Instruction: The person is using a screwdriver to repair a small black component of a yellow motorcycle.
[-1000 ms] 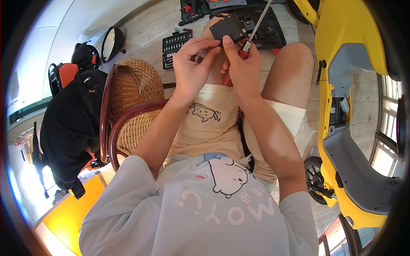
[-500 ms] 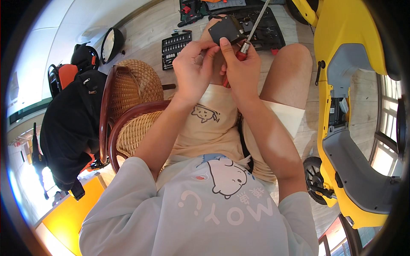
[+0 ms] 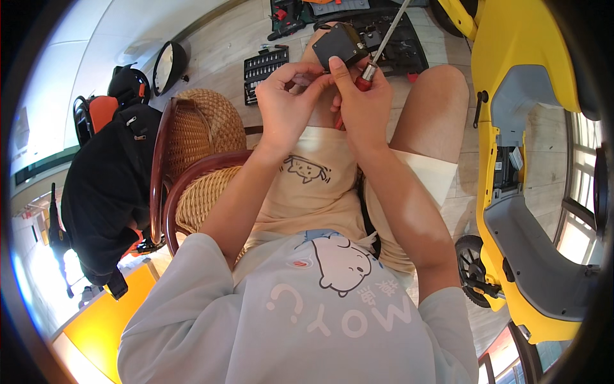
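Observation:
A flat, square black box (image 3: 338, 46) with small screws at its corners is held up above my bare knee. My right hand (image 3: 368, 105) grips it, with the thumb pressed on its near edge. The same hand also holds a screwdriver (image 3: 365, 79), its red handle in the palm and its long metal shaft pointing up and away to the right. My left hand (image 3: 285, 105) is closed in a pinch just below the box's near left corner. Whatever sits between those fingertips is too small or hidden to make out.
A socket set (image 3: 264, 72) in a black case lies on the floor ahead, near a larger open tool case (image 3: 409, 54) and a green drill (image 3: 288, 25). Wicker chairs (image 3: 201, 121) stand at left beside a black bag (image 3: 105, 192). A yellow scooter (image 3: 489, 211) stands at right.
My left thumb and fingertips have shifted slightly right, closer to my right thumb. The box and screwdriver have barely moved.

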`<state>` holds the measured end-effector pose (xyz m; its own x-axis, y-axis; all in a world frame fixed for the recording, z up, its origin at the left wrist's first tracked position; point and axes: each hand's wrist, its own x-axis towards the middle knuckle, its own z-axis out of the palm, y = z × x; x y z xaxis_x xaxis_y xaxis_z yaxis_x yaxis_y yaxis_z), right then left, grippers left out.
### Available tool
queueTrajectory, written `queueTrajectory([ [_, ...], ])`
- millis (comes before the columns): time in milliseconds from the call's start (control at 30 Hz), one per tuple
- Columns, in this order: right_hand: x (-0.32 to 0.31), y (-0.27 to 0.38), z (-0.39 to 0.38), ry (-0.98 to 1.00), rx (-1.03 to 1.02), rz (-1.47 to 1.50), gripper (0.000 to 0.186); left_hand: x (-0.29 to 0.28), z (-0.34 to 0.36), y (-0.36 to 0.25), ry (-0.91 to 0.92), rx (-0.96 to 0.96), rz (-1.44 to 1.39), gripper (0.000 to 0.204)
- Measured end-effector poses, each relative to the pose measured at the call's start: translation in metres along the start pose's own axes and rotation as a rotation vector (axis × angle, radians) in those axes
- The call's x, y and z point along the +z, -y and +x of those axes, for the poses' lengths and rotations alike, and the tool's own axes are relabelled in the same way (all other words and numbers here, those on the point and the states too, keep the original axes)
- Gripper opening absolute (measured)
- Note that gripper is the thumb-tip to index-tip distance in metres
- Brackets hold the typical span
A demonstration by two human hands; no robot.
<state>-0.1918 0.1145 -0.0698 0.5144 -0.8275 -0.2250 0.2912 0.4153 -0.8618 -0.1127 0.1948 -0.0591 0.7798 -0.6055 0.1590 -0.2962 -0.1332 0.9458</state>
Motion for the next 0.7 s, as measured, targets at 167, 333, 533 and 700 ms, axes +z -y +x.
queueTrajectory([
  [167, 0.001, 0.002, -0.001, 0.007, 0.006, 0.016, 0.027, -0.004, -0.001, 0.000, 0.049, 0.004, -0.043, 0.014],
  [333, 0.002, 0.000, 0.000, -0.012, 0.000, 0.045, 0.029, 0.000, 0.003, 0.006, -0.023, 0.145, 0.171, 0.014],
  [533, 0.002, -0.001, 0.000, -0.034, 0.000, 0.010, 0.030, -0.001, 0.005, 0.005, -0.053, 0.536, 0.466, 0.011],
  [700, -0.001, 0.007, 0.003, -0.009, 0.037, -0.012, 0.029, -0.010, 0.017, 0.004, 0.022, 0.674, 0.460, 0.016],
])
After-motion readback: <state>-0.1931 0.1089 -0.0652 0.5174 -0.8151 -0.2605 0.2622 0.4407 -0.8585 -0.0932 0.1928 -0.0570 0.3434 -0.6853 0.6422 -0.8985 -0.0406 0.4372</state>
